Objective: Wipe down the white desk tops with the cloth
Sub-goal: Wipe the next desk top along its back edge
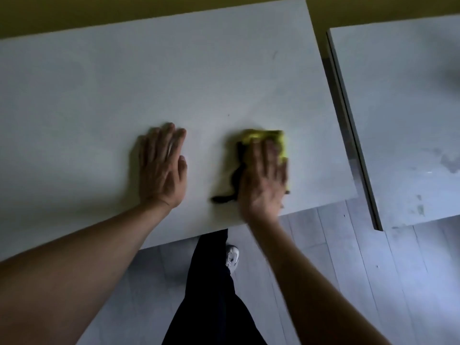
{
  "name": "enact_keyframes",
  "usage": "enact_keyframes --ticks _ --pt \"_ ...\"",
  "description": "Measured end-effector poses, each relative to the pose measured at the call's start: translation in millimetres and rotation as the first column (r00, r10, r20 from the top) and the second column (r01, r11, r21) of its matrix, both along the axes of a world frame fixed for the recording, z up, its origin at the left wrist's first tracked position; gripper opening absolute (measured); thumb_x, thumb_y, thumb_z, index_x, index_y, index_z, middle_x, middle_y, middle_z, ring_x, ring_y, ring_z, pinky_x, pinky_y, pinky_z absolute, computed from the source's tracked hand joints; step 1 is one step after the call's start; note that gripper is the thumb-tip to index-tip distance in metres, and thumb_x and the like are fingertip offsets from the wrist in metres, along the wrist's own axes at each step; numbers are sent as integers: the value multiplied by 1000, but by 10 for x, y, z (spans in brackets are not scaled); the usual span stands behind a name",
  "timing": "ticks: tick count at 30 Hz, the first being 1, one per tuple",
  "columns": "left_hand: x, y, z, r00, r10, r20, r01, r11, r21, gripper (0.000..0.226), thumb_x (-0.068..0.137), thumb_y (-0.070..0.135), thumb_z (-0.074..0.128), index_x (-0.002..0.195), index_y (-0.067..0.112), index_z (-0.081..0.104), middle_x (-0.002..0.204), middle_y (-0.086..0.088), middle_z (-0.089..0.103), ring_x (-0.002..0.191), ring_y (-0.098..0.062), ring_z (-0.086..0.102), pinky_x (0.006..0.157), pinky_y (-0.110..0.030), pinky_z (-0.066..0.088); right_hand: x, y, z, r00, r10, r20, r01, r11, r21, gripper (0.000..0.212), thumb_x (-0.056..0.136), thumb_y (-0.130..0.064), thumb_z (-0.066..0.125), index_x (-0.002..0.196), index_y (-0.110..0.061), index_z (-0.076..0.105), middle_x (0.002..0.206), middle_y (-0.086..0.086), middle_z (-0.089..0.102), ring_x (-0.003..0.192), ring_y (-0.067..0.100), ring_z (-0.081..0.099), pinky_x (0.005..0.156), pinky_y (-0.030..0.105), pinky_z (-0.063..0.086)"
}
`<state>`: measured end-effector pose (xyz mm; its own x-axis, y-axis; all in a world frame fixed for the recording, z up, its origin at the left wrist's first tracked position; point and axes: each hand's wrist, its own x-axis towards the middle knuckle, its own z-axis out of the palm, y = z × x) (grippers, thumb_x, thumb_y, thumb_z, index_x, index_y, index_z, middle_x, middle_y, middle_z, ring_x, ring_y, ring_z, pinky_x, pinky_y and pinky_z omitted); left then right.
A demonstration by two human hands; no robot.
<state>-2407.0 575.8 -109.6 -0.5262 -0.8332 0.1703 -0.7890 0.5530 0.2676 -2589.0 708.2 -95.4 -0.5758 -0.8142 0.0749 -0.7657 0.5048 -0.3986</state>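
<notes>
while the right hand [265, 174] lies flat on the yellow-green cloth [272, 140], its fingers straight and pressing down, not curled round it, the best thing is to keep the whole palm on it so the cloth rubs the desk evenly. the cloth sits on the near right part of the white desk top [124, 83], close to the front edge, and a dark bit of it sticks out by the thumb side. the left hand [161, 165] lies open and flat on the desk just beside it, holding nothing, and it looks like it steadies the body. i think long, slow strokes that overlap will work well, going right up to the edges and corners. a small dark speck [228, 115] sits a little past the cloth, so that spot needs a rub. the second desk top [398, 95] on the right shows smudgy marks and likely needs wiping too.
</notes>
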Motion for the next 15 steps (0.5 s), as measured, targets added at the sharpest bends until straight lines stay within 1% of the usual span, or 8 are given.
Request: enact_keyframes --ticks 1,3,5,7,9,11,13,15 --pt "0 -6 -3 1000 13 -16 -13 1000 2 59 102 20 38 160 10 39 168 -13 34 156 -38 29 131 -52 11 269 -165 33 990 144 2 -144 990 4 61 100 -32 40 159 -19 32 167 8 25 157 24 13 125 52 15" --pt "10 -36 -13 998 43 -49 -42 999 13 59 103 19 36 160 4 38 168 -16 34 156 -35 30 130 -52 15 600 -452 94 941 338 3 -338 941 -10 59 102 -35 43 158 -23 34 166 6 27 156 22 16 125 50 15" --pt "37 -53 -35 997 56 -62 -55 998 13 59 103 18 36 159 1 38 167 -18 35 156 -34 32 130 -51 18 580 -599 98 893 449 -10 -449 893 -33 57 102 -34 47 158 -24 36 165 5 30 155 22 20 125 50 17" --pt "28 -58 -49 997 35 -65 -35 999 2 59 103 18 37 158 -1 38 166 -19 35 155 -35 32 130 -52 19 282 -593 45 880 474 -35 -475 879 -39 57 102 -33 50 156 -23 38 164 7 33 154 24 23 124 52 19" --pt "14 -77 -48 998 43 -52 -42 999 10 59 103 18 35 159 0 36 168 -18 33 156 -35 30 130 -51 18 -216 -559 -34 943 329 -42 -331 941 -62 58 98 -28 53 155 -22 41 162 9 35 153 25 26 123 54 20" --pt "-26 -94 -52 998 59 -35 -58 998 18 60 103 18 34 160 1 34 169 -17 31 157 -34 27 130 -50 17 -813 -497 -71 996 79 -43 -80 996 -34 62 96 -22 52 156 -22 38 164 9 31 154 24 22 124 51 17" --pt "-50 -127 -52 998 63 -27 -62 998 28 60 103 20 34 161 1 33 169 -17 31 157 -35 27 130 -50 16 -1275 -428 -50 992 -116 -43 117 993 17 63 97 -25 45 159 -23 32 167 5 24 156 21 15 126 48 13" --pt "-52 -127 -48 998 63 -13 -62 998 27 61 104 20 34 161 1 32 170 -17 29 157 -35 27 130 -51 16 -1439 -424 -22 968 -243 -61 245 969 27 63 99 -29 41 161 -24 26 169 3 20 157 20 11 126 48 11"
